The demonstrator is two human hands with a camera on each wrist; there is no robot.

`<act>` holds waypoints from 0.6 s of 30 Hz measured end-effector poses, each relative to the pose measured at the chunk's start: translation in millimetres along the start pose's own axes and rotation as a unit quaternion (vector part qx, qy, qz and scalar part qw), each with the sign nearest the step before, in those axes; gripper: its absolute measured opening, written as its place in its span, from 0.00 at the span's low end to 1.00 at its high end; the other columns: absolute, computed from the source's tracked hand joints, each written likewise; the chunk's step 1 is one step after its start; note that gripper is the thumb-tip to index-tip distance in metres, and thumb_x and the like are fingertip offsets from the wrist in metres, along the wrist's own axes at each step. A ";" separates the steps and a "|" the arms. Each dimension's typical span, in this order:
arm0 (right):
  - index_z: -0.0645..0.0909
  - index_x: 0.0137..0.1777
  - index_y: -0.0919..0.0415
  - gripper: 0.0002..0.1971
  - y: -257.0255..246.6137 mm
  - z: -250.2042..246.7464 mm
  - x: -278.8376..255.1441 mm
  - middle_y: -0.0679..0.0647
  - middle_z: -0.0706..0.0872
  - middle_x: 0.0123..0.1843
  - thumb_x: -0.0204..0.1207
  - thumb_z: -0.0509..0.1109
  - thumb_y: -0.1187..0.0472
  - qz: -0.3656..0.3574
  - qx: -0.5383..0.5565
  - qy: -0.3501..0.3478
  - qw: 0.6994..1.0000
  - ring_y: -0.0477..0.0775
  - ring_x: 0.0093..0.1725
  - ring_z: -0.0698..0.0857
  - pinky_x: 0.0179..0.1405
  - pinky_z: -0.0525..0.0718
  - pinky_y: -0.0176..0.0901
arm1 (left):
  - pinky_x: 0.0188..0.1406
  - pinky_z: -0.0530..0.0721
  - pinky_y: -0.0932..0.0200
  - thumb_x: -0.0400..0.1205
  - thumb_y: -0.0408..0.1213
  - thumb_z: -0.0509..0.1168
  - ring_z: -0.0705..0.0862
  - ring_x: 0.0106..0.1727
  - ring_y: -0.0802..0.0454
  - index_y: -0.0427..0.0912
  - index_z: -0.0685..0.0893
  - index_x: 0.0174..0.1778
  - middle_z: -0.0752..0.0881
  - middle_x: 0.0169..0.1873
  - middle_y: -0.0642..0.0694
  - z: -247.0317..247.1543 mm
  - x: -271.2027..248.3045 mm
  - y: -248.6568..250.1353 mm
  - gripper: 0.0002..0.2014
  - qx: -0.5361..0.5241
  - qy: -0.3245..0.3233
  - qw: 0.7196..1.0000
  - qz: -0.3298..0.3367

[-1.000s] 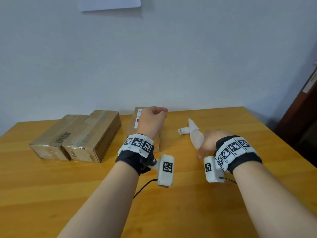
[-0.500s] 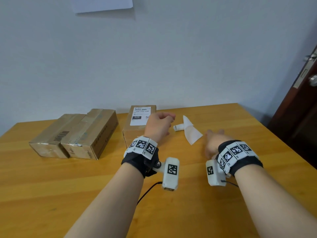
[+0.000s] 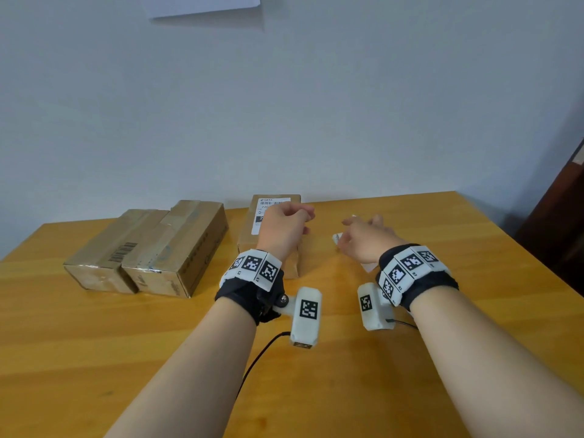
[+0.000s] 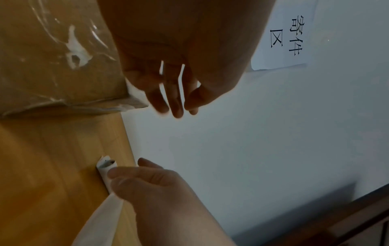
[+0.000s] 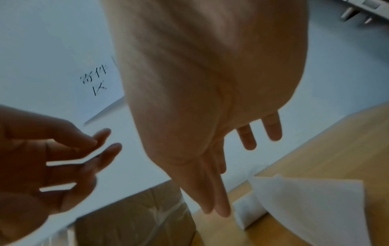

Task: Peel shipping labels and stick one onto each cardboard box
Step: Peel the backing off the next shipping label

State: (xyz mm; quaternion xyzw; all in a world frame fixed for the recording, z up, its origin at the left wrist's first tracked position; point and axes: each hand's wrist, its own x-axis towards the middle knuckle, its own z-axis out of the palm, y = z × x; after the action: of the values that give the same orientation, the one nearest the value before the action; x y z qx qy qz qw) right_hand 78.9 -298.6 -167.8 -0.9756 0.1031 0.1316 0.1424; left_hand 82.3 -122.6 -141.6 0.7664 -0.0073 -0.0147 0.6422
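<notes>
A cardboard box [image 3: 246, 238] with a white shipping label [image 3: 270, 203] on top stands at the middle back of the table. My left hand [image 3: 294, 216] hovers over its right part, fingers relaxed [image 4: 174, 106] and holding nothing. Two more taped boxes [image 3: 151, 248] sit side by side to the left, with no white label in sight. My right hand [image 3: 357, 226] reaches over the rolled label backing [image 4: 105, 166], its fingers [image 5: 219, 204] straight just above the roll [image 5: 248, 211] and its loose white sheet [image 5: 311, 208]. Whether they touch it I cannot tell.
The wooden table [image 3: 94, 327] ends at a pale wall, where a paper sign [image 3: 205, 4] hangs. A dark door [image 3: 565, 235] stands at the far right. A black cable [image 3: 256, 358] trails from my left wrist camera.
My right hand let the white sheet drop, pulled back, and has now reached forward over the roll. My left hand lifted off the labelled box's top and hovers at its right.
</notes>
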 end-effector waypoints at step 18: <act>0.80 0.72 0.50 0.19 -23.4 1.7 19.4 0.53 0.70 0.79 0.83 0.60 0.60 0.002 0.054 0.099 0.994 0.65 0.82 0.58 0.79 0.60 0.65 | 0.70 0.88 0.42 0.47 0.57 0.79 0.86 0.67 0.44 0.73 0.89 0.42 0.81 0.73 0.46 -41.9 60.4 -61.5 0.25 0.137 -0.036 0.979 -0.149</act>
State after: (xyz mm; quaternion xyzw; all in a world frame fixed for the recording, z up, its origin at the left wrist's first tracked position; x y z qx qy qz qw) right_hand 102.4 -279.3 -169.0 -0.9745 0.1256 0.0290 0.1837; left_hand 143.5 -72.4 -195.6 0.8384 0.0822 -0.1368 0.5211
